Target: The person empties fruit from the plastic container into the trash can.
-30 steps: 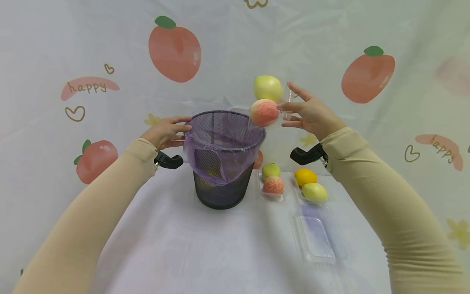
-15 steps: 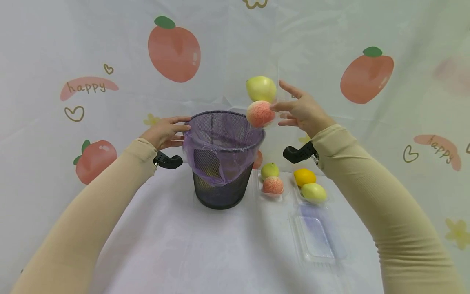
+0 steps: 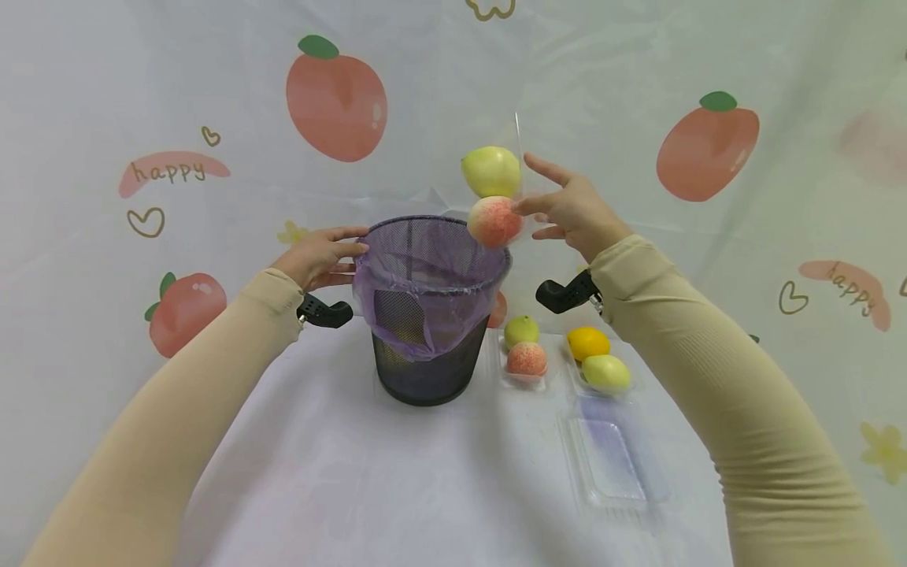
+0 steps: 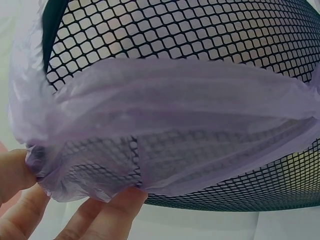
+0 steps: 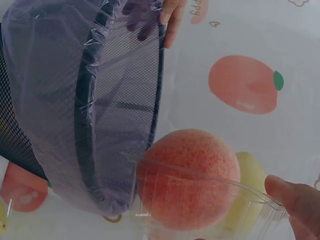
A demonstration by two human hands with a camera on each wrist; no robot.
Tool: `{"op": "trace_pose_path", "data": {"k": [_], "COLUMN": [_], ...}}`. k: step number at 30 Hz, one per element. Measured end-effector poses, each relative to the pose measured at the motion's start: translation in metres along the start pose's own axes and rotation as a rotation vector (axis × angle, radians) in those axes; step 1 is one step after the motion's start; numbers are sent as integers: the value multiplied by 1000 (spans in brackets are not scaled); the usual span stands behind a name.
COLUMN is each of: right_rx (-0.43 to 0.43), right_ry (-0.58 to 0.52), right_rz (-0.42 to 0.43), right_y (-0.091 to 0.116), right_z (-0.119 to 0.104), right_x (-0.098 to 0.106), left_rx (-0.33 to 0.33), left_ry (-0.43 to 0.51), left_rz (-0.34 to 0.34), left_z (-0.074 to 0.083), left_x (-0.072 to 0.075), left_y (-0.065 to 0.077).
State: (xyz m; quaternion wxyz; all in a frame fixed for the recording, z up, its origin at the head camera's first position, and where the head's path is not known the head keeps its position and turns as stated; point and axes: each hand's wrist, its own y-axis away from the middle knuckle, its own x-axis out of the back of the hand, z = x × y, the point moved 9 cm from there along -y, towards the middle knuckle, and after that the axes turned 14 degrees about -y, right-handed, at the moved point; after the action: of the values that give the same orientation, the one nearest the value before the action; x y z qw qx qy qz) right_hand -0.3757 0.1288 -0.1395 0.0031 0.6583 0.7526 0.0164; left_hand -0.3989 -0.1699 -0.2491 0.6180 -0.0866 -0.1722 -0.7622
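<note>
A black mesh waste bin point(image 3: 425, 378) stands on the table, lined with a purple plastic bag point(image 3: 453, 323) folded over its rim. My left hand point(image 3: 319, 256) rests against the bin's left side, spread fingers pressing the bag near the rim. My right hand point(image 3: 574, 209) pinches a clear plastic container point(image 5: 200, 177) by its edge. Inside it lie a peach point(image 3: 494, 221) and a pale yellow-green fruit point(image 3: 492, 172), one above the other in the head view. The container is tilted, and the peach overlaps the bin's right rim. Only the thumb of the right hand shows clearly in the right wrist view.
Right of the bin, a clear container holds another peach point(image 3: 527, 359) and a green fruit point(image 3: 521, 331). Beside it, another holds an orange-yellow fruit point(image 3: 588, 343) and a pale yellow fruit point(image 3: 605, 372). Nearer lies a clear plastic container point(image 3: 612, 461). A printed cloth point(image 3: 453, 94) hangs behind.
My right hand has moved left with the container and its two fruits, bringing the peach over the bin's right rim. The left hand and the bin have stayed in place.
</note>
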Motion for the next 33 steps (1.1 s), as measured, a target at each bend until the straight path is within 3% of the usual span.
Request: {"op": "trace_pose_path", "data": {"k": [17,24,33], "right_rx": [36,55,-15], "right_ry": [53,-136,-454], "right_rz": [46,9,-54], "right_y": [-6,-4,1], "right_z": [1,2,30], "right_x": [7,19,53], "left_rx": [15,10,10], "left_ry": [-35,-43,-38], "left_rz": [18,14,14], "left_z": [-2,-1,-2], "left_x": [2,3,3], "left_y": [-2,-2,-2]}}
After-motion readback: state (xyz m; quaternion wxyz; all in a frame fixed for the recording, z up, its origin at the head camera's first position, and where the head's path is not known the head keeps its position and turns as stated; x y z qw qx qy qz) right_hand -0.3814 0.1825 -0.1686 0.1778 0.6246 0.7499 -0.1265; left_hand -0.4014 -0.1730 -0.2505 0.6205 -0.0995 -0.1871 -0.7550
